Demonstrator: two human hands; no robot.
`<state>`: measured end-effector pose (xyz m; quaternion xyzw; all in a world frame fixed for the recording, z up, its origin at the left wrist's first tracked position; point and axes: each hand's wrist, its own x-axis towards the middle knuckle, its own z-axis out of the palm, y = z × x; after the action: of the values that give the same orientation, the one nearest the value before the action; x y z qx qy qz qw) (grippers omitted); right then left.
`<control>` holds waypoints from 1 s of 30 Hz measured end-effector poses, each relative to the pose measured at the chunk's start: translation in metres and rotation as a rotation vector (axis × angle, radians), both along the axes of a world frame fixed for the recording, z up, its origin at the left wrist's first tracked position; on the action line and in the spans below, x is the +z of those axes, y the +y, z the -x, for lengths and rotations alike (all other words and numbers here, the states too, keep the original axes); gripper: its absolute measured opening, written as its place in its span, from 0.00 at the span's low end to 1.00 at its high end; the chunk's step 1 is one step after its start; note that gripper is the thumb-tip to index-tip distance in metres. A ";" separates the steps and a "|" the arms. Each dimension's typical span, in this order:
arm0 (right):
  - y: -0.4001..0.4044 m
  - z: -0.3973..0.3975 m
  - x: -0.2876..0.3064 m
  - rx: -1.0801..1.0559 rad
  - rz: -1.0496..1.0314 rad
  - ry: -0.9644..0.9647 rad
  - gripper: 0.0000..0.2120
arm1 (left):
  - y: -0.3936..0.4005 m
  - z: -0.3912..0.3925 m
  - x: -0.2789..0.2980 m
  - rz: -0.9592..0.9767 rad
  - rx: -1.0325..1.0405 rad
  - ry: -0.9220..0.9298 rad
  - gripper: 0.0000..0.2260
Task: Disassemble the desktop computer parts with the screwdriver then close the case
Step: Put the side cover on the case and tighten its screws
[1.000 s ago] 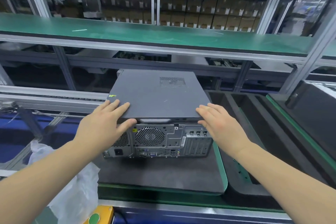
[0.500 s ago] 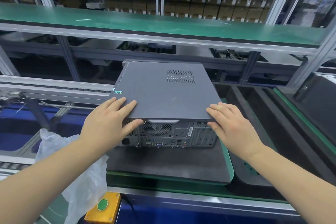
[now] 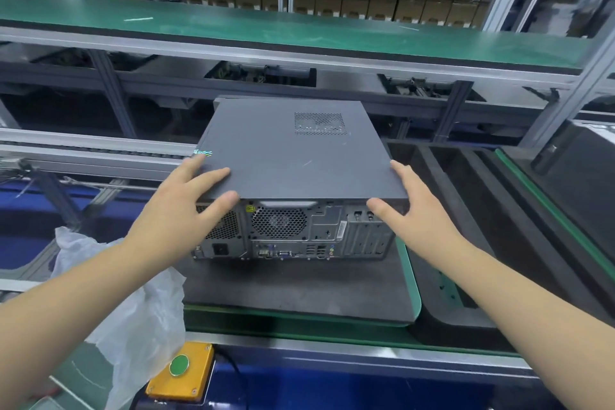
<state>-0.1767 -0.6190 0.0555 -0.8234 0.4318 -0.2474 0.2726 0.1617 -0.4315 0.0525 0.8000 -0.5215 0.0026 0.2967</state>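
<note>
A dark grey desktop computer case point(image 3: 293, 156) lies flat on a black mat point(image 3: 299, 289), its rear panel point(image 3: 299, 233) with fan grille and ports facing me. The flat top cover sits on the case. My left hand point(image 3: 179, 210) rests on the cover's near left corner, fingers straight on top and thumb against the rear edge. My right hand point(image 3: 412, 210) is at the near right corner, fingers laid along the cover's right edge and thumb on the rear edge. No screwdriver is in view.
A white plastic bag point(image 3: 133, 309) hangs at the lower left beside a yellow box with a green button point(image 3: 181, 369). Black foam trays point(image 3: 466, 210) stand to the right. A green shelf point(image 3: 299, 30) runs above and behind the case, with metal posts.
Both hands have pushed the cover away from me along the case. My right hand has slipped from the cover's top to its right corner edge.
</note>
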 end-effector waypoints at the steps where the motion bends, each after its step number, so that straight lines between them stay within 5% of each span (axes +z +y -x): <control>1: 0.001 0.000 -0.001 -0.011 -0.057 -0.037 0.41 | 0.001 -0.002 0.000 0.028 0.017 0.061 0.32; 4: 0.002 0.000 -0.002 0.009 -0.089 -0.105 0.35 | 0.004 -0.004 0.000 -0.026 0.049 0.127 0.31; 16: 0.015 0.008 -0.008 0.023 0.131 -0.052 0.28 | 0.018 0.012 0.011 -0.232 0.012 -0.259 0.33; 19: 0.015 0.007 -0.008 0.045 0.255 0.053 0.27 | 0.018 0.012 0.015 -0.221 -0.019 -0.502 0.31; 25: 0.011 0.005 0.000 0.119 0.681 0.240 0.24 | -0.013 0.048 0.022 -0.295 -0.272 -0.651 0.36; 30: 0.008 0.005 -0.001 0.128 0.898 0.149 0.22 | -0.020 0.053 0.025 -0.186 -0.314 -0.737 0.27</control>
<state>-0.1819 -0.6110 0.0550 -0.9006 0.2485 -0.3326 -0.1284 0.1085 -0.4515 0.0779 0.6796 -0.7066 0.1967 0.0134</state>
